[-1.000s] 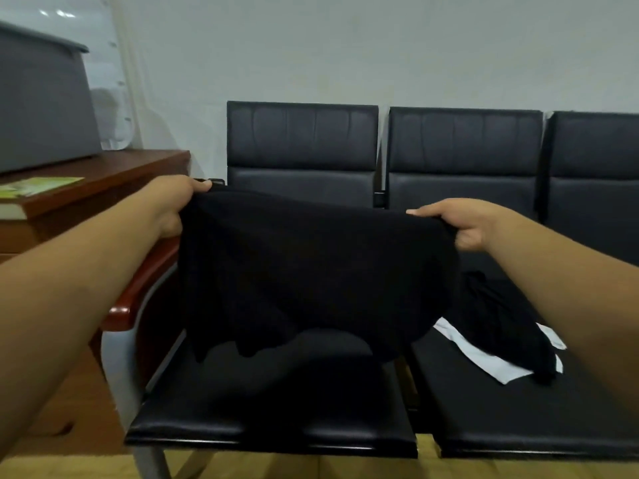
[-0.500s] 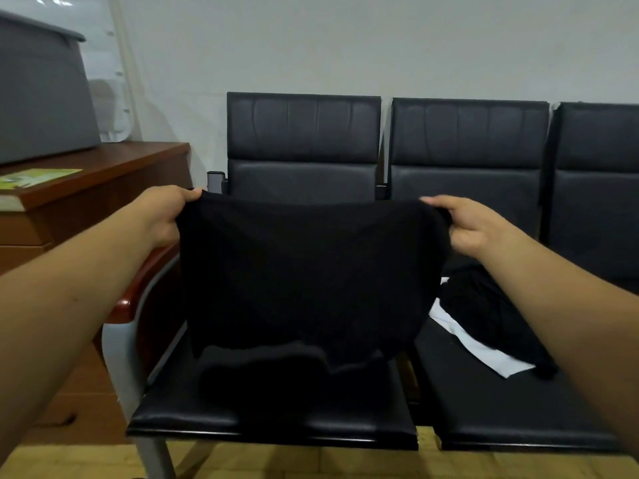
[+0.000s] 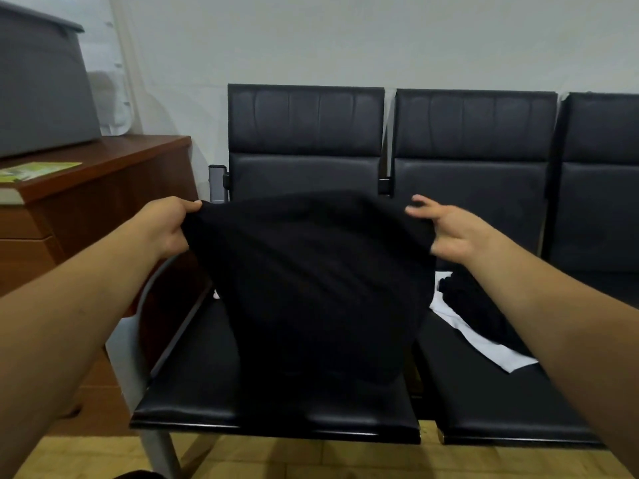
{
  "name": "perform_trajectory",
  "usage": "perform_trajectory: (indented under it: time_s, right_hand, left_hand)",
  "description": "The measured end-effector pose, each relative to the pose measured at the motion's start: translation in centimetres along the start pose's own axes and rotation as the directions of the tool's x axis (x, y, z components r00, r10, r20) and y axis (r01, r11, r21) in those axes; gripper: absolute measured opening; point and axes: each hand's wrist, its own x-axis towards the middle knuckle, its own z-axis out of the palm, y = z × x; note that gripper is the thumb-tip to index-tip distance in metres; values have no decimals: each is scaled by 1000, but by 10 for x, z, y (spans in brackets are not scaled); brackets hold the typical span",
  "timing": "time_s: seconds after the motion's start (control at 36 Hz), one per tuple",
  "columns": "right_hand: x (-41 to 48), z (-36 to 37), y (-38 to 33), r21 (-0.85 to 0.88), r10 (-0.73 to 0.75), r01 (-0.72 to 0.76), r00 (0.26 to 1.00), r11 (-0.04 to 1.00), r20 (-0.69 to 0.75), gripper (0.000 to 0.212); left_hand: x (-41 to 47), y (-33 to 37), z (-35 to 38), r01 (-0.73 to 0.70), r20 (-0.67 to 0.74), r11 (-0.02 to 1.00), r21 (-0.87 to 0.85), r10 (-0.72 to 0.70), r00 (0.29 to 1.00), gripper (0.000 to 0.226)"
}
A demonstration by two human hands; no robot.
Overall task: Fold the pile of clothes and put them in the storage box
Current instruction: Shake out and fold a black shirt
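Black bench seat (image 3: 193, 392) up close, and the black garment (image 3: 311, 288) hangs over it, lower edge lost against the dark cushion. The left hand (image 3: 166, 224) pinches the top left corner tight. The right hand (image 3: 456, 233) is blurred, fingers splayed at the other corner, so a real hold cannot be told. If that side slips, the cloth swings, crumples, and the fold is lost. More clothes (image 3: 484, 326) wait on the next seat. Farther off, the grey box (image 3: 41, 98) sits on the cabinet (image 3: 114, 174), well apart.

Both bare forearms reach forward, the left hand (image 3: 166, 226) pinching one top corner of a black garment (image 3: 311, 288) with curled fingers, the right hand (image 3: 453, 233) holding the other corner, fingers straighter and blurred.
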Motion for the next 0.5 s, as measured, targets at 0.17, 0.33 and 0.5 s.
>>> perform_trajectory:
  time_s: [0.17,0.33,0.5]
  right_hand:
    - [-1,7,5,-228,6,-10,1000,974,-18,39]
    - [5,-3,-2,-223,-46,-3,976,975,-214,27]
    - [3,-16,-11,-112,10,-24,991,993,-132,15]
  left_hand:
    - [0,-3,0,-7,14,1000,-30,7,1000,14]
    - [-7,0,-2,-50,76,989,-140,61,995,19]
    - [-6,7,-8,-146,37,989,-38,148,988,30]
